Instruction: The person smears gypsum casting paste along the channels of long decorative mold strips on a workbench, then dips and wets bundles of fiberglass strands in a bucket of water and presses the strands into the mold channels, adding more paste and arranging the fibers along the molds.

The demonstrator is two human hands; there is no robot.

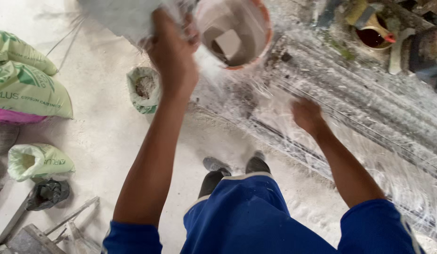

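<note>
— Two hands up: what has the left hand (173, 51) got?
— It's closed on a pale plastic sack (129, 16), tilted beside the orange-rimmed round bucket (235, 33) so powder falls in. Right hand (307, 115) hovers loosely curled, empty, above the dusty bench (369, 108).

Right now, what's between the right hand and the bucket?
In the head view, only the powder-dusted clear plastic sheet spans from the right hand up to the bucket; nothing else sits there.
</note>
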